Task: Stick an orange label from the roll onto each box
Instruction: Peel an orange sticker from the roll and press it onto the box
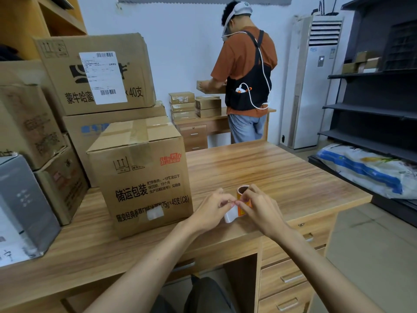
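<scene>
Far left: a grey box [22,206] stands at the desk's left edge, with brown cartons stacked behind it. The top carton [94,73] carries a white shipping label. None of the faces on view shows an orange label.

Left of centre: the near carton [140,177] sits on the desk [282,168], taped shut and printed in black and red, with a small white patch low on its front. No orange label is seen on its front or top.

Centre, near edge: the left hand [212,211] pinches the free end of the white backing strip [231,215] between thumb and forefinger. The roll [243,195] of orange labels is held just above the desk, just right of the near carton. The right hand [257,208] is curled round it, its fingertips meeting the left hand's at the strip. Whether a label has come free of the backing cannot be told, as fingers cover the spot.

Far centre: another person [246,71] stands at a second desk, back turned, handling small boxes [194,105].

Right: a white air-conditioning unit [313,82], dark shelving [372,107] and a sack [365,170].

Assessment: the work appears to be at its opening stage, the peeling of a label. Judged from the visible faces, no box is labelled. Every carton within reach is left to do, the near carton being the likeliest first
</scene>
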A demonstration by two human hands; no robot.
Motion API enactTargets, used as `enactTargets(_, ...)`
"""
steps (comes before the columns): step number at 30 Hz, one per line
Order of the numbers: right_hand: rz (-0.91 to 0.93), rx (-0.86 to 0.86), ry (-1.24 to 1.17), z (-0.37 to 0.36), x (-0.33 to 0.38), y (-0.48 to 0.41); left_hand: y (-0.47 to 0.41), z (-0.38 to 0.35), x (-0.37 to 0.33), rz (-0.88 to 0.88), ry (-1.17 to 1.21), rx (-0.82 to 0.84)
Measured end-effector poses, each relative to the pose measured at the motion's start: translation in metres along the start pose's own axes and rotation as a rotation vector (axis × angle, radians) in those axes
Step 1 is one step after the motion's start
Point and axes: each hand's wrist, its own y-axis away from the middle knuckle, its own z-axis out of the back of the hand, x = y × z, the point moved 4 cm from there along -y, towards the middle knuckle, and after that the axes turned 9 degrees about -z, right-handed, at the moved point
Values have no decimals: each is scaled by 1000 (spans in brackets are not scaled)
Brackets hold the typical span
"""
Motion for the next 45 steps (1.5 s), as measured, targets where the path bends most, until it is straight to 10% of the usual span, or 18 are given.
enactTargets(32,-76,-55,5,-1,-16,8,-2,-10,-3,64,9,-79)
enactTargets(45,-331,-13,-342,17,-44,13,3,1,2,209,-118,-172)
